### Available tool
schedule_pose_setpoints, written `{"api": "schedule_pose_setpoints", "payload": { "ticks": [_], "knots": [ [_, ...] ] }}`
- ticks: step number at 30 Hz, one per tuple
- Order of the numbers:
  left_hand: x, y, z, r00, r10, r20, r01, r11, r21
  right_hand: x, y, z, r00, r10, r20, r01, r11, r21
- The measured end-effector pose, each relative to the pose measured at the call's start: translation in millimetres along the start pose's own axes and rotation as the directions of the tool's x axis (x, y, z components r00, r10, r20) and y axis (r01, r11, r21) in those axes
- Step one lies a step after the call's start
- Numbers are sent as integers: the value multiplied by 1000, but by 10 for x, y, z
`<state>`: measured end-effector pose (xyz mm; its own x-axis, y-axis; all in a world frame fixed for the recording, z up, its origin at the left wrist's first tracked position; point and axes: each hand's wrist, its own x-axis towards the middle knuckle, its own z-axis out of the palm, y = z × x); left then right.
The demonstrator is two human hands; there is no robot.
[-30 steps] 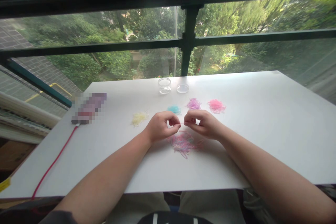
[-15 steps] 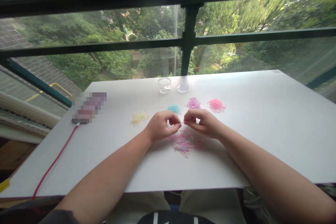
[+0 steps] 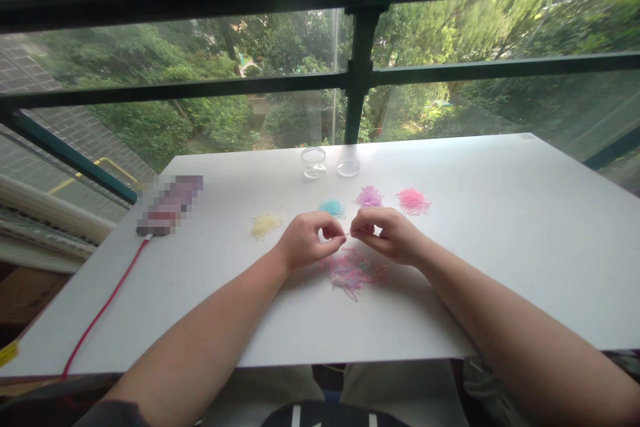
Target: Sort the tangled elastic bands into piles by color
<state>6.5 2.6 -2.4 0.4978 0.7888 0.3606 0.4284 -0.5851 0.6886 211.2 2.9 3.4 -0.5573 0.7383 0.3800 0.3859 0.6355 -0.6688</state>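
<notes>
Pinched between the fingertips of my left hand [image 3: 311,239] and my right hand [image 3: 386,233] is a thin pinkish rubber band [image 3: 349,234], only a short stretch of it showing in the gap. Both hands hover just above a mixed pile of rubber bands [image 3: 346,275], pink, purple and bluish. Behind my hands lie sorted piles: blue bands [image 3: 332,207], purple bands [image 3: 369,196] and pink bands [image 3: 413,201]. To the left of my left hand is a pile of pale yellow bands [image 3: 265,224].
A clear round jar [image 3: 313,164] stands open at the white table's [image 3: 500,233] far side, with its clear lid [image 3: 348,168] beside it. On the left lies a blurred-out phone-like device [image 3: 173,205] with a red cable [image 3: 106,307]. A window with green frames borders the back.
Almost nothing differs. Both hands keep their pinch on the band, with at most a slight shift of the fingertips.
</notes>
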Motion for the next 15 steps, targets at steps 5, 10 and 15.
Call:
{"api": "schedule_pose_setpoints", "payload": {
  "ticks": [5, 10, 15],
  "knots": [
    [-1, -2, 4, 1000, -3, 5, 3, 1000, -9, -9, 3, -11, 1000, -21, 7, 21, 999, -25],
    [0, -8, 11, 1000, -7, 1, 7, 1000, -25, -15, 0, -18, 999, -33, 11, 33, 998, -47],
    [0, -19, 19, 1000, -18, 9, 19, 999, -41, -14, -10, -22, 999, -43, 10, 43, 998, -47]
  ]
}}
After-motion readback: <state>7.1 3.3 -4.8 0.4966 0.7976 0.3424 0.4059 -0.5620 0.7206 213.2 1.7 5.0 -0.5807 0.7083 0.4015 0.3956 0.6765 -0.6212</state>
